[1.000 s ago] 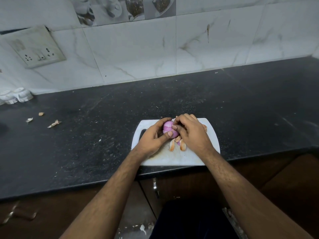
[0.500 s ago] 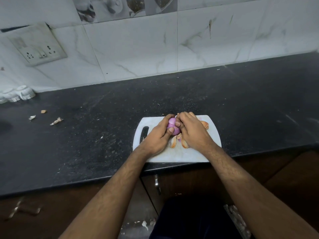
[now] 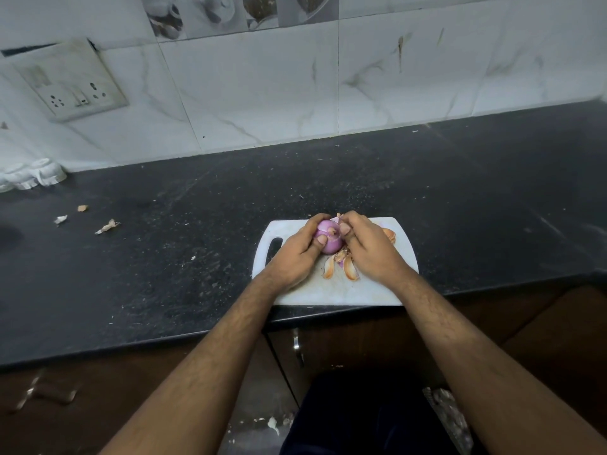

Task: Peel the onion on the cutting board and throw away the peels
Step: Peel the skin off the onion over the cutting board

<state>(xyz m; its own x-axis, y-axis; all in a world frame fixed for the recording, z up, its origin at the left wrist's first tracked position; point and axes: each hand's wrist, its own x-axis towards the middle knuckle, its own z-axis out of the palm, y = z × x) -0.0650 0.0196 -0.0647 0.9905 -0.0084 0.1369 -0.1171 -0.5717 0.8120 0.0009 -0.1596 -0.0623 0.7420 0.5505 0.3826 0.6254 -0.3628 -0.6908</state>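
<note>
Purple onion mostly bare, gripped by left hand; right hand pinches remaining skin. Peeling step ongoing; next, probably gather peels.

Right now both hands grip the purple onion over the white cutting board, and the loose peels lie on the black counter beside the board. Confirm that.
Not quite. The head view shows the loose peels lying on the white cutting board itself, under the hands, not beside it. The left hand and right hand do grip the purple onion.
</note>
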